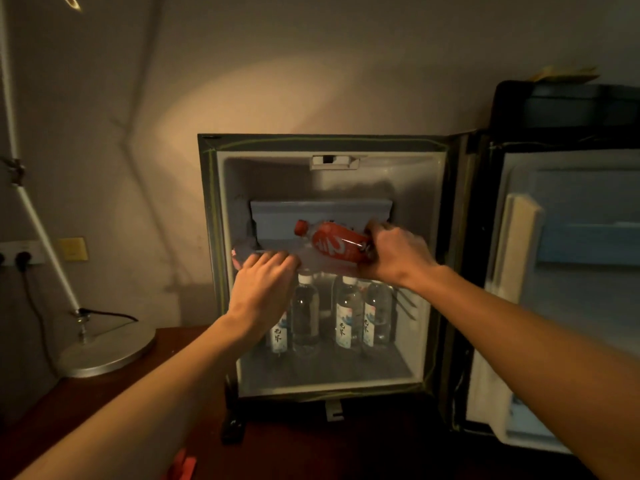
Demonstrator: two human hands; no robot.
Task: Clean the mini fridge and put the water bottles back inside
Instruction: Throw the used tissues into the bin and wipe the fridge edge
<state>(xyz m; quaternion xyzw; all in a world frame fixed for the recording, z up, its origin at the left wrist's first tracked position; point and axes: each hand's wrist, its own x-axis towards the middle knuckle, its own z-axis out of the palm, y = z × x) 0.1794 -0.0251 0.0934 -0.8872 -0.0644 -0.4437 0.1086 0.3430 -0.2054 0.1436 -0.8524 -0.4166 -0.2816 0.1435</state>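
The mini fridge point(325, 143) stands open on a wooden top, its door point(561, 292) swung out to the right. My right hand point(394, 254) grips the base of a red-labelled bottle point(332, 244) that lies on its side on the upper shelf, cap pointing left. My left hand point(263, 285) reaches to the left end of that shelf with its fingers curled on a pinkish cloth point(239, 252). Several clear water bottles point(346, 313) with white caps stand upright on the fridge floor below; my left wrist hides part of the leftmost one.
A desk lamp with a round metal base point(104, 351) stands left of the fridge, its cable running to a wall socket point(20, 258). A black box point(568, 105) sits behind the open door. Something red point(183, 465) lies at the bottom edge of the wooden top.
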